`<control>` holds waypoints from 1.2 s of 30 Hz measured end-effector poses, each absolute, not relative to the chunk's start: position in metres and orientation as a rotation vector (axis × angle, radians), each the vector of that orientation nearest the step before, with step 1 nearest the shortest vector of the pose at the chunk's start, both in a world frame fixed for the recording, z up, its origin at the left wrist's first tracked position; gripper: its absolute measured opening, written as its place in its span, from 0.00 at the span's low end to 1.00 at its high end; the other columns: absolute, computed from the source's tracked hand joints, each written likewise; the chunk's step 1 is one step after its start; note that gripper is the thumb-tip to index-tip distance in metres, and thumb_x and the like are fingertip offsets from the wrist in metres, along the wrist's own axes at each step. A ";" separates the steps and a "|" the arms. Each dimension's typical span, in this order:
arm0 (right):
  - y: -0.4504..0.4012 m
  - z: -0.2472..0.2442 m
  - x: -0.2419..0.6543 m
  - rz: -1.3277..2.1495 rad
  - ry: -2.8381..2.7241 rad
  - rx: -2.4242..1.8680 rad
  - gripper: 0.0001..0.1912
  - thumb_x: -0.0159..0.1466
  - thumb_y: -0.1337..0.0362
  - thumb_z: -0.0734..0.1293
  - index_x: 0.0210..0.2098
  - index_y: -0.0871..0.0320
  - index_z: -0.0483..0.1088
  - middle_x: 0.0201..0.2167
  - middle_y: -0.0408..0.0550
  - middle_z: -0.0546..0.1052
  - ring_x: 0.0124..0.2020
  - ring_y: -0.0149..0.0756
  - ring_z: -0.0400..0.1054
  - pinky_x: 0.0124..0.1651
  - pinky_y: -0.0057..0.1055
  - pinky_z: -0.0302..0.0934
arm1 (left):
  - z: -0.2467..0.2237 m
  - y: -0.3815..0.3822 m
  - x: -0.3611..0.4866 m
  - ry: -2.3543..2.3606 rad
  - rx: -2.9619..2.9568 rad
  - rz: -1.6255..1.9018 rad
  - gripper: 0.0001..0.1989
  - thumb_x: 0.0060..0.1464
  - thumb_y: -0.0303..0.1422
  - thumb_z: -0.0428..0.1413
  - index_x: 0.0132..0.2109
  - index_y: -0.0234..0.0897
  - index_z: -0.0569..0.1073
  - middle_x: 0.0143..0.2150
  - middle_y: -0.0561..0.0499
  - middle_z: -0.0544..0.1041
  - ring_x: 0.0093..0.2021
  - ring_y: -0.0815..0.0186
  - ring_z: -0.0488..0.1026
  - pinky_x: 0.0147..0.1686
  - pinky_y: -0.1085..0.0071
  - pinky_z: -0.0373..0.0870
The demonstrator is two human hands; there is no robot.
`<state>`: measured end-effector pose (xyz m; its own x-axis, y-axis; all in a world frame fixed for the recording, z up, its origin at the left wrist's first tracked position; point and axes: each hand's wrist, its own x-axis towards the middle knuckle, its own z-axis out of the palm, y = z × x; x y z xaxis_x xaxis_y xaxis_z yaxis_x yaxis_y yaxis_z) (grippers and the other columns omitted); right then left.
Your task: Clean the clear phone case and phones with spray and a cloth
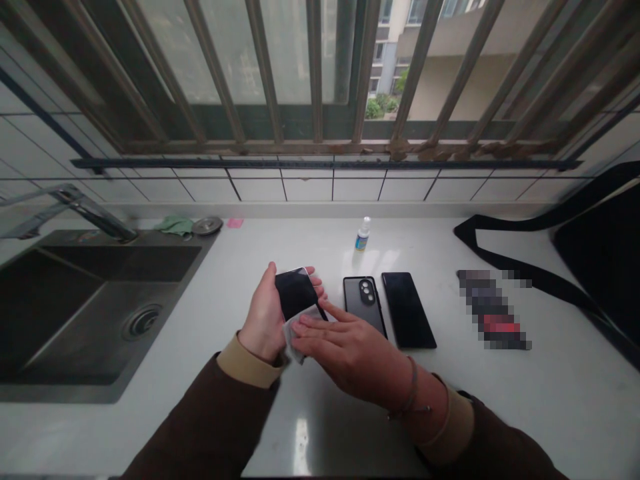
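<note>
A barred window [300, 73] spans the far side above a white tiled wall [307, 187]. Below lies the white countertop [210, 413], with a steel sink [100, 313] set in at the left and a black bag [605, 240] at the far right, its strap [525, 277] looping leftward over the surface. A metal faucet [100, 217] reaches over the sink's far edge.

Near the middle, the left hand [265, 317] is palm up beneath a dark, glossy phone [296, 288], thumb at its left edge and fingertips showing past its right side. The right hand [357, 353] lies palm down over the phone's near part, fingers extended, pressing a pale wipe [289, 333] against it.

Just right of the hands, a black phone case [357, 307] with camera cutouts lies flat; right of it is a second phone [409, 310], black and flat. Farther right is a pixelated dark and red item [495, 310], too obscured to identify. A green cloth [175, 225] and a round metal strainer [207, 225] rest at the sink's far right corner. A small white bottle [363, 235] stands upright beyond the case. A pink piece [235, 223] lies right of the strainer.
</note>
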<state>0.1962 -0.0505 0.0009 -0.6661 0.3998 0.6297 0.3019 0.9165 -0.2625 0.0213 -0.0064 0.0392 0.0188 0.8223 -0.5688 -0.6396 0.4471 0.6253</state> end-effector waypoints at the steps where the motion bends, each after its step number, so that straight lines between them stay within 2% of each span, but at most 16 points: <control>1: -0.051 0.001 0.196 0.173 -2.346 -0.487 0.14 0.77 0.74 0.62 0.56 0.60 0.76 0.59 0.46 0.83 0.65 0.34 0.74 0.82 0.44 0.43 | 0.040 -0.005 0.019 1.056 0.201 1.173 0.35 0.74 0.51 0.39 0.50 0.26 0.80 0.34 0.36 0.84 0.30 0.56 0.82 0.32 0.62 0.82; 6: -0.046 0.000 0.200 0.069 -2.300 -0.701 0.17 0.78 0.74 0.60 0.61 0.59 0.74 0.64 0.50 0.79 0.68 0.37 0.72 0.83 0.51 0.32 | 0.037 -0.014 0.026 0.896 0.243 0.975 0.34 0.73 0.53 0.43 0.54 0.26 0.80 0.36 0.35 0.84 0.33 0.54 0.84 0.35 0.61 0.83; 8: -0.045 0.000 0.203 0.051 -2.247 -0.854 0.19 0.77 0.75 0.60 0.64 0.60 0.73 0.66 0.54 0.77 0.69 0.40 0.70 0.83 0.55 0.33 | 0.034 -0.021 0.035 0.829 0.250 0.873 0.32 0.74 0.51 0.45 0.56 0.26 0.79 0.37 0.35 0.85 0.36 0.54 0.85 0.40 0.62 0.83; 12: -0.043 -0.001 0.205 0.039 -2.173 -0.995 0.22 0.76 0.76 0.60 0.67 0.62 0.70 0.67 0.58 0.76 0.69 0.44 0.71 0.82 0.59 0.41 | 0.032 -0.028 0.046 0.752 0.227 0.844 0.29 0.74 0.49 0.47 0.58 0.27 0.79 0.41 0.35 0.86 0.42 0.52 0.86 0.50 0.59 0.81; 14: -0.043 -0.003 0.204 0.043 -2.215 -0.938 0.22 0.76 0.77 0.60 0.66 0.62 0.70 0.67 0.57 0.76 0.70 0.44 0.69 0.81 0.58 0.44 | 0.033 -0.025 0.046 0.803 0.215 0.907 0.30 0.74 0.49 0.47 0.57 0.26 0.79 0.40 0.34 0.86 0.41 0.52 0.86 0.48 0.59 0.82; 16: -0.044 -0.004 0.202 0.060 -2.281 -0.812 0.20 0.77 0.76 0.60 0.65 0.62 0.72 0.67 0.56 0.76 0.71 0.42 0.68 0.82 0.54 0.46 | 0.034 -0.020 0.041 0.900 0.205 0.986 0.30 0.74 0.49 0.46 0.55 0.25 0.80 0.37 0.34 0.85 0.37 0.52 0.85 0.42 0.60 0.83; 18: -0.047 -0.004 0.199 0.089 -2.339 -0.656 0.18 0.77 0.74 0.62 0.63 0.62 0.73 0.65 0.54 0.78 0.70 0.39 0.69 0.82 0.49 0.46 | 0.035 -0.013 0.034 1.005 0.185 1.093 0.32 0.73 0.50 0.44 0.52 0.25 0.80 0.35 0.35 0.84 0.33 0.53 0.84 0.35 0.61 0.82; 20: -0.049 -0.003 0.197 0.122 -2.374 -0.539 0.16 0.78 0.73 0.62 0.61 0.61 0.74 0.64 0.50 0.80 0.69 0.36 0.71 0.82 0.45 0.45 | 0.037 -0.008 0.027 1.074 0.152 1.204 0.31 0.73 0.49 0.42 0.51 0.26 0.80 0.33 0.36 0.83 0.32 0.54 0.83 0.32 0.62 0.81; 23: -0.051 0.000 0.197 0.140 -2.371 -0.494 0.15 0.78 0.72 0.63 0.61 0.58 0.74 0.62 0.46 0.81 0.68 0.33 0.72 0.83 0.45 0.43 | 0.038 -0.005 0.022 1.061 0.122 1.261 0.30 0.72 0.48 0.43 0.50 0.27 0.80 0.32 0.38 0.82 0.33 0.55 0.83 0.35 0.61 0.82; 27: -0.046 -0.003 0.199 0.072 -2.315 -0.690 0.19 0.77 0.75 0.62 0.64 0.60 0.72 0.65 0.52 0.78 0.70 0.39 0.70 0.82 0.54 0.40 | 0.035 -0.014 0.033 0.932 0.153 1.101 0.31 0.73 0.50 0.45 0.52 0.25 0.81 0.33 0.38 0.83 0.34 0.55 0.83 0.39 0.61 0.82; 30: -0.043 -0.005 0.203 0.042 -2.233 -0.932 0.24 0.75 0.78 0.61 0.68 0.61 0.69 0.68 0.58 0.75 0.71 0.44 0.68 0.81 0.60 0.45 | 0.031 -0.023 0.047 0.810 0.164 0.965 0.31 0.74 0.48 0.45 0.57 0.24 0.80 0.39 0.35 0.86 0.41 0.53 0.85 0.51 0.58 0.81; 32: -0.042 -0.005 0.203 0.025 -2.183 -0.999 0.25 0.75 0.79 0.60 0.68 0.62 0.69 0.68 0.59 0.74 0.71 0.46 0.68 0.79 0.60 0.51 | 0.031 -0.028 0.054 0.749 0.165 0.937 0.30 0.75 0.47 0.44 0.60 0.26 0.79 0.43 0.34 0.86 0.45 0.52 0.85 0.56 0.57 0.79; 34: -0.043 -0.004 0.202 0.018 -2.202 -0.924 0.23 0.75 0.78 0.59 0.67 0.64 0.70 0.68 0.59 0.75 0.71 0.46 0.68 0.79 0.56 0.54 | 0.032 -0.028 0.055 0.774 0.175 0.966 0.30 0.75 0.48 0.44 0.59 0.26 0.79 0.42 0.35 0.86 0.43 0.53 0.85 0.54 0.57 0.80; 36: -0.045 -0.003 0.200 0.041 -2.269 -0.749 0.21 0.76 0.76 0.60 0.65 0.64 0.72 0.67 0.57 0.76 0.72 0.43 0.67 0.79 0.51 0.55 | 0.034 -0.026 0.050 0.878 0.181 1.030 0.30 0.75 0.49 0.45 0.56 0.26 0.80 0.37 0.36 0.85 0.36 0.55 0.84 0.46 0.59 0.82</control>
